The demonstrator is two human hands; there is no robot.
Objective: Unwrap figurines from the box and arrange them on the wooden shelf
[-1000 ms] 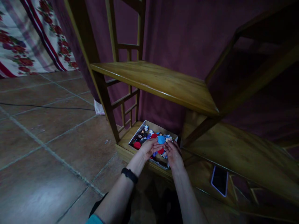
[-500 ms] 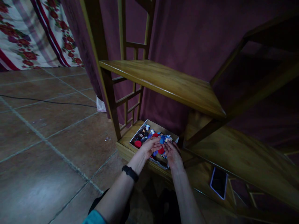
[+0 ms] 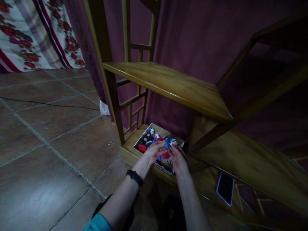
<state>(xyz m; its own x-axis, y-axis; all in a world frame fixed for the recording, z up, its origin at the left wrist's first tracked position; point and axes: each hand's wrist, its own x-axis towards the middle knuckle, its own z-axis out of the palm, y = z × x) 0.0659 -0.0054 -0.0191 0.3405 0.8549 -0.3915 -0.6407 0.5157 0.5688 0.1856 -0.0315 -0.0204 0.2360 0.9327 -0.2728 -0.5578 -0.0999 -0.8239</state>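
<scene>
The small blue piece is between left hand and right hand, over the box — fingers half-curled, whose grip I cannot tell — probably light, stiffish, best pinched by its rim

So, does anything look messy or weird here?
A little: some tiny pale bits lie on the floor left of the shelf, like litter, too small to name. The toys are jumbled in their box, but I see none spilled. Nothing looks clearly broken, though it's dim.
</scene>
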